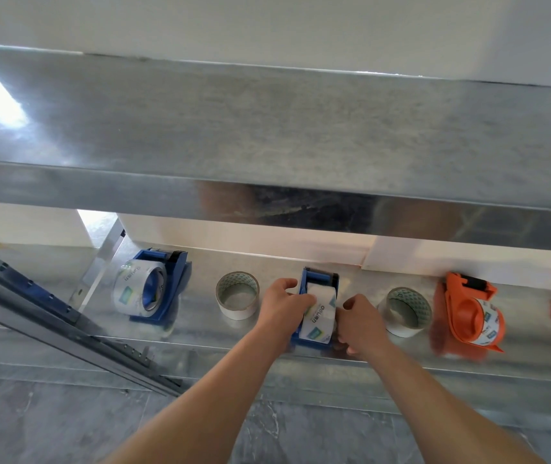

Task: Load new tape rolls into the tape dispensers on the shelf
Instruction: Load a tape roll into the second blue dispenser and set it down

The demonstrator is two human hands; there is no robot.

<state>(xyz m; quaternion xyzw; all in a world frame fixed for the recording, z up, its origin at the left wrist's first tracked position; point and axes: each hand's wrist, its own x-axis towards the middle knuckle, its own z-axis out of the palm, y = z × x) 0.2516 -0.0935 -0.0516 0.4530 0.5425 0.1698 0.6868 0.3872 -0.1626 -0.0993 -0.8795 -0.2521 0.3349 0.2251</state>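
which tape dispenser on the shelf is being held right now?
The middle blue plastic tape dispenser, gripped by the left hand and right hand. The blue dispenser at left and orange dispenser at right sit untouched.

I see a white wall [267, 21] behind the upper metal shelf [267, 128]. Strong light glares on its left end. Below, the floor [50, 423] is grey marbled tile.

Upper shelf [267, 128] overhangs; left roll [234, 313], right roll [401, 330] flank middle dispenser [321, 277]; front open.
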